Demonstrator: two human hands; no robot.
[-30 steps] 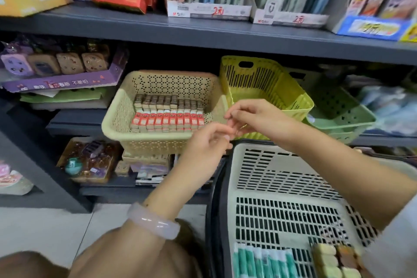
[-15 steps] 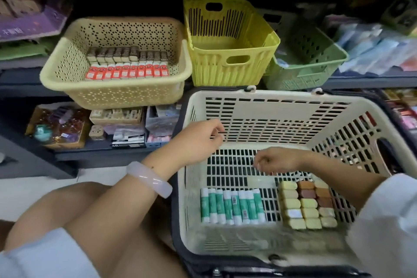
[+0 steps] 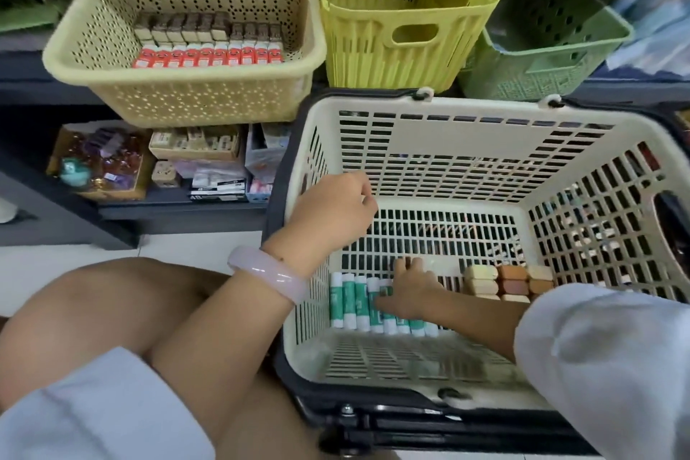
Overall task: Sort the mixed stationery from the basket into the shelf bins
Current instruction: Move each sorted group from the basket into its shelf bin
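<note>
On the floor below the shelf: cream basket (image 3: 481, 146), slotted walls, dark handles folded down around the rim. Inside, against the near wall, a row of green-and-white glue sticks (image 3: 354, 304) lying side by side; just right of them, a block of small erasers (image 3: 507, 282) in yellow, brown and tan, stacked in rows. Rest of the basket floor bare grid.

Right hand (image 3: 410, 291) down in the basket, resting on the right end of the glue sticks, thumb stretched leftward across them, fingers bent over the tops; whether anything is actually gripped, cannot tell. Left hand (image 3: 332, 213) hovering over the basket's left rim, fingers curled into a loose fist; possibly pinching something tiny, too blurred to tell. Pale bangle (image 3: 267, 278) on the left wrist.

Up on the shelf, three bins side by side. Beige bin (image 3: 179, 101) at left, dotted with holes: one row of red-and-white small boxes (image 3: 207, 54) in front, one row of brown-topped ones (image 3: 203, 26) behind, both upright and tightly packed. Yellow bin (image 3: 403, 60) in the middle, touching the beige one, nothing seen inside. Green bin (image 3: 545, 63) at right, contents unclear.

Under the shelf, assorted packaged goods (image 3: 168, 161), blurred.
</note>
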